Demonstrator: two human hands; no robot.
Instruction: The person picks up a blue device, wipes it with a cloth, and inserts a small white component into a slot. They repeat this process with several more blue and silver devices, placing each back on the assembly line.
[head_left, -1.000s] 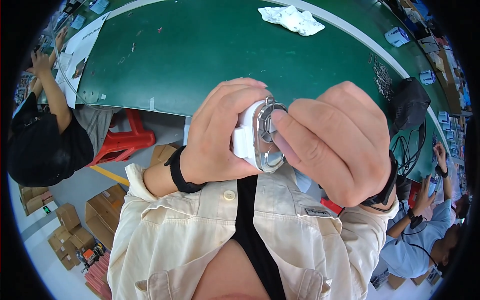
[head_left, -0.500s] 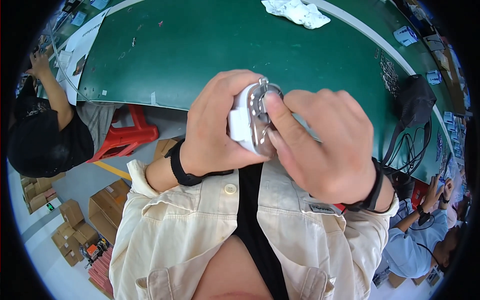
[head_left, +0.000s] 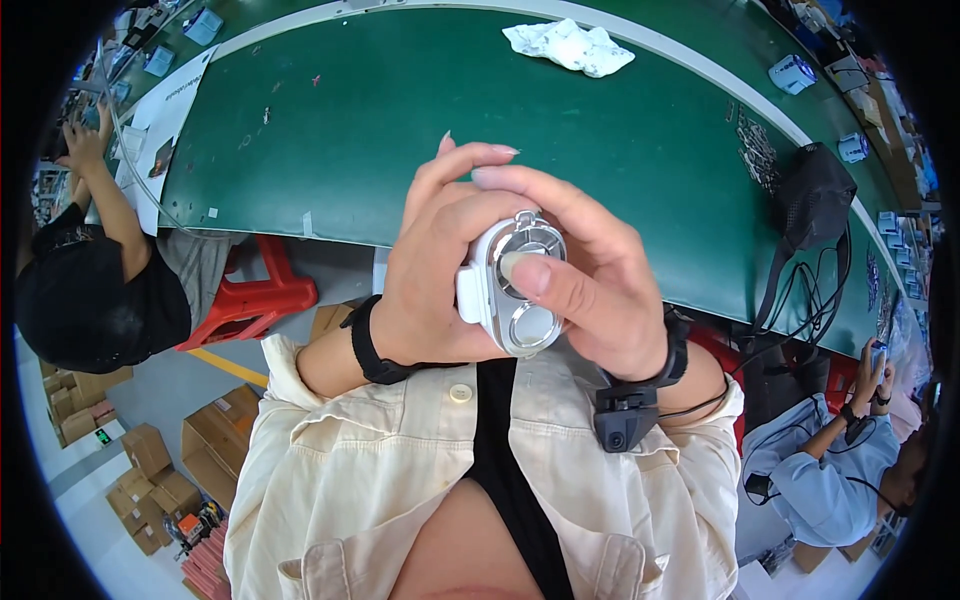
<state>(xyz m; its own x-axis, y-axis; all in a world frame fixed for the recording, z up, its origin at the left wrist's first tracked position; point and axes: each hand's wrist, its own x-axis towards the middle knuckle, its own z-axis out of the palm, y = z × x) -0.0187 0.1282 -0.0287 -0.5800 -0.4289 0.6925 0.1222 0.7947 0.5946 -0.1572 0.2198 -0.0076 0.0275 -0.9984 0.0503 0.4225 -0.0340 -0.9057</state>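
Observation:
Both my hands hold a small white and silver oval device (head_left: pixel 518 290) close to my chest, above the near edge of the green table (head_left: pixel 350 130). My left hand (head_left: pixel 430 280) wraps around its left side and back. My right hand (head_left: pixel 600 290) grips it from the right, with the thumb pressed on its upper round metal ring. A second round ring shows below the thumb. A black band circles each wrist, and a small black camera unit hangs under my right wrist.
A crumpled white cloth (head_left: pixel 570 45) lies at the table's far side. A black bag (head_left: pixel 815 200) with cables sits at the right edge. A person in black (head_left: pixel 90 290) sits at left by a red stool (head_left: pixel 255 295). Another person (head_left: pixel 830 470) sits at lower right. Cardboard boxes (head_left: pixel 150 470) stand on the floor.
The device has turned so that its ringed face points toward me. My right thumb now presses on the upper ring, and both hands sit slightly lower and more central.

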